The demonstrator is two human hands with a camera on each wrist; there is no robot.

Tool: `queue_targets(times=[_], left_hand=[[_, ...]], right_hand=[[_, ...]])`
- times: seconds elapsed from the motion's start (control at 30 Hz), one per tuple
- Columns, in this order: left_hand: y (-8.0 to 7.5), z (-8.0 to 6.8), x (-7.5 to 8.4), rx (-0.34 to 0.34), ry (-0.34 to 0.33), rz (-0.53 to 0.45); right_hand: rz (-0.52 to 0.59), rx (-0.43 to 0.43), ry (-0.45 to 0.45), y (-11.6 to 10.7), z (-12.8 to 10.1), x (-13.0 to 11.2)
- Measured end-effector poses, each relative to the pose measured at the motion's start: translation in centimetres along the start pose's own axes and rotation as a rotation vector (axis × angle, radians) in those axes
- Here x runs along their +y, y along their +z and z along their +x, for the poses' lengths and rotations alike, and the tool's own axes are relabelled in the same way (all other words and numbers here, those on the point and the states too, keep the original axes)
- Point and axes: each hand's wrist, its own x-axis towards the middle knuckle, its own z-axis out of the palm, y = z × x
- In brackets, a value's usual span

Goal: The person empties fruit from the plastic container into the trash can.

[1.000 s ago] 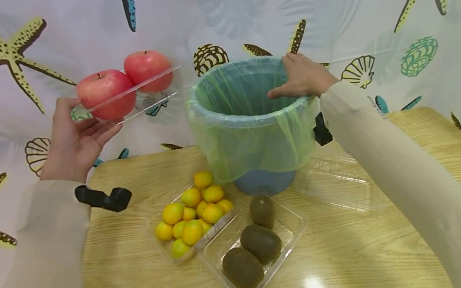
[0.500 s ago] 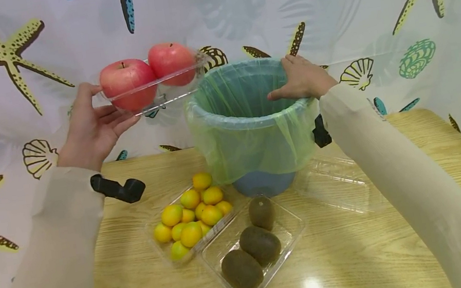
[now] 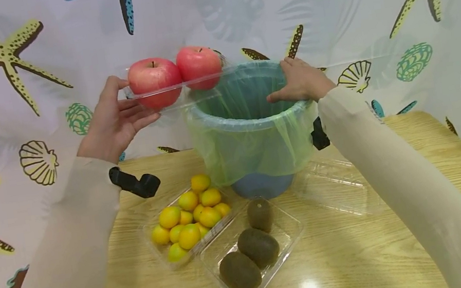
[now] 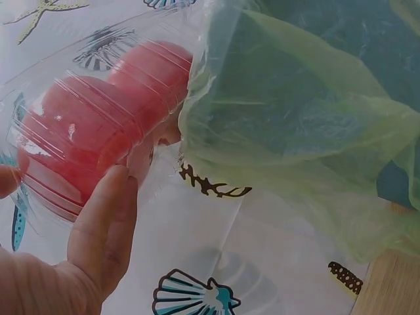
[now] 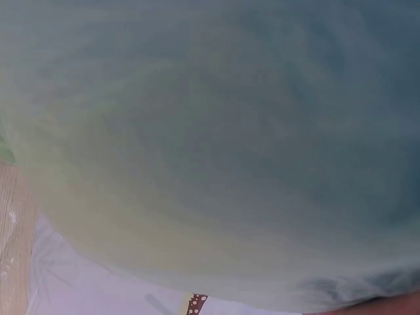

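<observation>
My left hand (image 3: pixel 109 119) holds a clear plastic tray (image 3: pixel 199 80) by its left end, thumb at the end and fingers beneath. Two red apples, a nearer one (image 3: pixel 154 80) and a farther one (image 3: pixel 200 64), sit in it. The tray's right end overlaps the left rim of a blue trash bin (image 3: pixel 263 186) lined with a thin yellow-green bag (image 3: pixel 249 151). On the bin's right rim my right hand (image 3: pixel 303 78) grips, its thumb over the inner side. The left wrist view shows the fingers (image 4: pixel 98 226) against the tray's underside; lined plastic fills most of the right wrist view.
In front of the bin on the wooden table (image 3: pixel 343 256) stand a clear tray of small yellow citrus fruits (image 3: pixel 189 237) and another with three kiwis (image 3: pixel 258 247). A clear plastic tray (image 3: pixel 338 188) lies right of the bin. A patterned curtain (image 3: pixel 238 10) hangs behind.
My left hand has carried the apple tray rightward from beside the bin to its left rim, and the tray has become more level. My right hand stays on the rim.
</observation>
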Motion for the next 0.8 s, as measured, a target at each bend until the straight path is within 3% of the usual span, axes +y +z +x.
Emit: queue_targets(times=[0.2, 0.47, 0.8], left_hand=[[1.1, 0.3, 0.1, -0.008, 0.024, 0.069], [3.2, 0.4, 0.0, 0.059, 0.031, 0.163], [5.2, 0.5, 0.4, 0.095, 0.036, 0.331]], right_hand=[[0.014, 0.009, 0.001, 0.0, -0.2, 0.0], [0.014, 0.017, -0.003, 0.1, -0.2, 0.0], [0.002, 0.025, -0.006, 0.1, 0.0, 0.2]])
